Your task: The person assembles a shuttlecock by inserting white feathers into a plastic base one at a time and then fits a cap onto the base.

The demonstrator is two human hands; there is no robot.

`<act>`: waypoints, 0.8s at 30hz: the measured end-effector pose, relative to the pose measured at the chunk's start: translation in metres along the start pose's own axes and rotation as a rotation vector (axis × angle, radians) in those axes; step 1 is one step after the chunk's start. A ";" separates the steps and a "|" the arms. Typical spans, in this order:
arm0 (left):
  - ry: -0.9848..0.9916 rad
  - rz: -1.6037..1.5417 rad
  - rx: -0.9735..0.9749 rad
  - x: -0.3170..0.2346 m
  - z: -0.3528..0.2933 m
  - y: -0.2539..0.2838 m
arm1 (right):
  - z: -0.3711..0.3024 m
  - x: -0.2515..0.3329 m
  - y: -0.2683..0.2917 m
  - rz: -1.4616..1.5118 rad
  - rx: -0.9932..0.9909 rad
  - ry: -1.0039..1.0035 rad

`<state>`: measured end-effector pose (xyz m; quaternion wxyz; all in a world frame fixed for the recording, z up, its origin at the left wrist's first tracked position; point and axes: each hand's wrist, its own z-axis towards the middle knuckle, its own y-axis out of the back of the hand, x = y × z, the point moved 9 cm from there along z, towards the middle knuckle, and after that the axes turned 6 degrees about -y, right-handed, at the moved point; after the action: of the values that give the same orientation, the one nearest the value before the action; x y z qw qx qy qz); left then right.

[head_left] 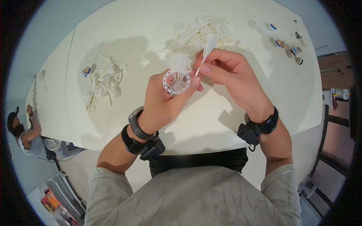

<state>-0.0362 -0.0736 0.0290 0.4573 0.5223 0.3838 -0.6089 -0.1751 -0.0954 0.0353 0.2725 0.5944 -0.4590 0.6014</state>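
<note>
My left hand (pixel 164 100) grips a white plastic ring (pixel 176 83) with holes around its rim; a few white feathers (pixel 179 62) stand up from it. My right hand (pixel 230 73) pinches a single white feather (pixel 206 51) by its thin quill, tip held just right of the ring. Both hands hover over the white table (pixel 128 113), close together. Each wrist wears a black strap; the left one also carries a watch.
A heap of loose white feathers (pixel 205 32) lies behind my hands. Another pile of feathers (pixel 103 81) lies at left beside a small round cork base (pixel 87 70). Small parts (pixel 288 45) sit at the far right. Another person (pixel 26 137) sits at the left.
</note>
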 end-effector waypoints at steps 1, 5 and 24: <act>0.004 -0.010 0.009 0.000 -0.001 -0.001 | 0.000 -0.001 0.000 0.001 -0.002 0.000; 0.028 -0.056 -0.014 0.003 -0.004 0.003 | 0.001 -0.003 -0.005 -0.040 -0.023 -0.024; -0.172 0.256 -0.117 -0.008 -0.002 0.013 | -0.011 0.019 0.022 -0.326 -0.339 0.245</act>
<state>-0.0229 -0.0746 0.0370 0.5920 0.4855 0.3083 -0.5646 -0.2026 -0.0994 0.0500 0.5152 0.5291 -0.4147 0.5317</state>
